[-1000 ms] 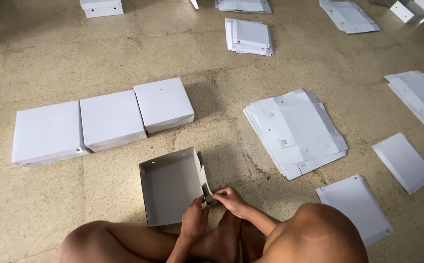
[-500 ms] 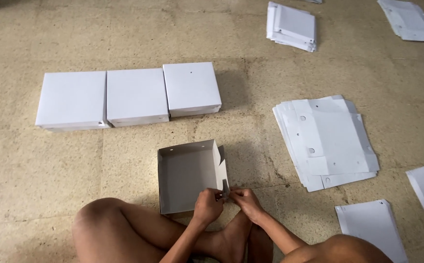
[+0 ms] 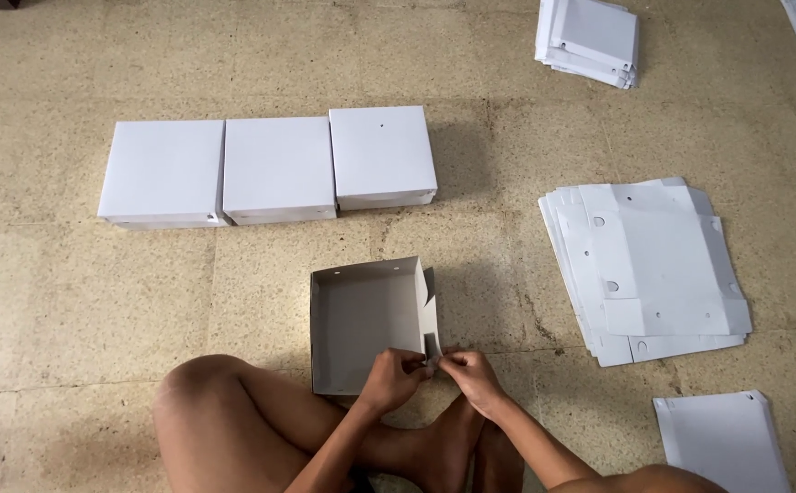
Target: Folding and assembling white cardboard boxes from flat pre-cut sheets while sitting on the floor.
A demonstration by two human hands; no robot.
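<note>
While both hands pinch the near right corner of the half-folded box [image 3: 366, 324], the corner lock is the step in hand. Left hand [image 3: 393, 376] fingers closed on the near wall's end; right hand [image 3: 471, 372] fingers closed narrow on the side flap [image 3: 431, 315], which stands loose off the right wall. Box sits open-side up on the floor [image 3: 69, 310], just ahead of the crossed legs, far wall and left wall already upright.

Judgement: next move needs the flap tucked into the corner and pressed flush, held square so it doesn't spring back.

Beyond it: three closed white boxes [image 3: 279, 169] in a row, touching side by side. Stack of flat blanks [image 3: 653, 265] to the right, well apart. Another stack [image 3: 590, 36] at top, single sheet [image 3: 722, 438] lower right.
</note>
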